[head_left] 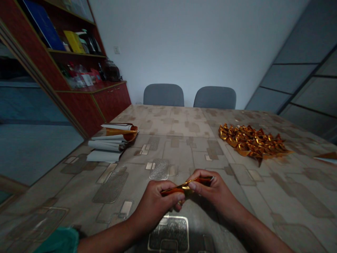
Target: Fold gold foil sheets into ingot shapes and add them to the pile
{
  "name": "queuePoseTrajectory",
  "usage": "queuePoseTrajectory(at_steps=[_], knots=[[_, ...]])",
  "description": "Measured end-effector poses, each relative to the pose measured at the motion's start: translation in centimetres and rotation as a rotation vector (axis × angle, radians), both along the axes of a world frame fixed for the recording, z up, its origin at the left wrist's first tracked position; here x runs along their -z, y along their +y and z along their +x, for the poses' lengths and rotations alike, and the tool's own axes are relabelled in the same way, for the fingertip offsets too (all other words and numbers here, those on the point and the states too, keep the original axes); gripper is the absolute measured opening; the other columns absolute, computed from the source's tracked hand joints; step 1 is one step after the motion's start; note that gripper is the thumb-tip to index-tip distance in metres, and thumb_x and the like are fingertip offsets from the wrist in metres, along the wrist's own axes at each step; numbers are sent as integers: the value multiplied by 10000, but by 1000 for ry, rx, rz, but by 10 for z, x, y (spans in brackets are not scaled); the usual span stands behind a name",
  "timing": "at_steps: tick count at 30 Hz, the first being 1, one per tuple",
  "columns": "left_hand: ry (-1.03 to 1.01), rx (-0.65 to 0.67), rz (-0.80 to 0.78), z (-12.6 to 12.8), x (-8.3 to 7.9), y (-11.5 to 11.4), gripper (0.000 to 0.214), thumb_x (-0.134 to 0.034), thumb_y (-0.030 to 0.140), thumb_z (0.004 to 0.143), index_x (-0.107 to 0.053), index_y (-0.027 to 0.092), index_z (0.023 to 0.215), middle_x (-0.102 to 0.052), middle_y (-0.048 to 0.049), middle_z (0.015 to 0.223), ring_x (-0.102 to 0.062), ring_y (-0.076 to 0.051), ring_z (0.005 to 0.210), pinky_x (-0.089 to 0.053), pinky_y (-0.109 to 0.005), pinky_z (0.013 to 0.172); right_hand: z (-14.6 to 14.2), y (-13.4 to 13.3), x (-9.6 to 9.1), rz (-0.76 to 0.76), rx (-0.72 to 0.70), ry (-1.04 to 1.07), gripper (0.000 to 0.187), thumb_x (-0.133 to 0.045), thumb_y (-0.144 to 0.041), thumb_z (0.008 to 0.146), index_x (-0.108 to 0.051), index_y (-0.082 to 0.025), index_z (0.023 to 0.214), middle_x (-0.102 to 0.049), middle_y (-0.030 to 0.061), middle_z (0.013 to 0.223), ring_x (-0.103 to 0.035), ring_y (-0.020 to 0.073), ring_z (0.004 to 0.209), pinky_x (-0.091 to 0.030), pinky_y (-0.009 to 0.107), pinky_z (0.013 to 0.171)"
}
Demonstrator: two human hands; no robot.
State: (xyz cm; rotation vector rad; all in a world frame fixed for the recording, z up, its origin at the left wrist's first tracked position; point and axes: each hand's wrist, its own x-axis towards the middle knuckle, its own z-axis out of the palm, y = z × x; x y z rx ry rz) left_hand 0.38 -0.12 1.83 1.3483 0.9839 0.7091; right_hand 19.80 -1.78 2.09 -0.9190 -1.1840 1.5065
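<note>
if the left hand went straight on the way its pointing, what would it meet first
Probably the right hand, which also grips the gold foil piece; exact depth is unclear from this view.

Teal-green sleeve (59,241) on the left, plain cloth, slightly lighter hem (76,240). Past the sleeve: left forearm (113,230) bare, left hand (159,198) bare. Well right of the sleeve: right hand (214,186) bare, right forearm (254,228) bare to frame edge.

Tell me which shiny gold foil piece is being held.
The creased gold foil piece pinched by the left hand and right hand; the clustered gold foil pieces lie untouched on the patterned beige table.
</note>
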Motion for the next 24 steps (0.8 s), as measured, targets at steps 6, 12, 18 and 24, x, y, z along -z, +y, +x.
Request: queuePoseTrajectory(at_steps=[6, 12, 18, 24], knots=[[-107, 12, -117, 1, 4, 4, 246, -730, 364, 776, -728, 118, 765, -724, -54, 672, -638, -126, 531, -436, -210, 496, -1, 3, 2, 14, 56, -16, 253, -818, -409, 798, -734, -174, 758, -709, 15, 675, -630, 145, 624, -474, 273, 638], [-178, -61, -148, 2, 8, 8, 381, -849, 385, 658, -669, 123, 869, -718, -39, 658, -666, -147, 560, -467, -215, 507, 2, 6, 3, 38, 189, -82, 268, -830, -416, 772, -733, -171, 725, -648, -15, 642, -528, 109, 594, -400, 240, 592], [-171, -75, -161, -3, 3, 13, 356, -845, 395, 675, -634, 135, 798, -696, -25, 636, -638, -126, 532, -439, -201, 486, 4, 4, -1, -16, 98, -84, 273, -827, -437, 773, -738, -179, 785, -659, -1, 688, -533, 118, 626, -391, 245, 600], [-259, -143, -171, -5, 1, 13, 295, -821, 349, 729, -679, 130, 867, -699, -31, 748, -648, -128, 638, -477, -210, 541, 3, 2, -7, -28, 120, -135, 299, -833, -466, 752, -736, -184, 776, -634, -3, 677, -513, 116, 608, -380, 244, 568]])
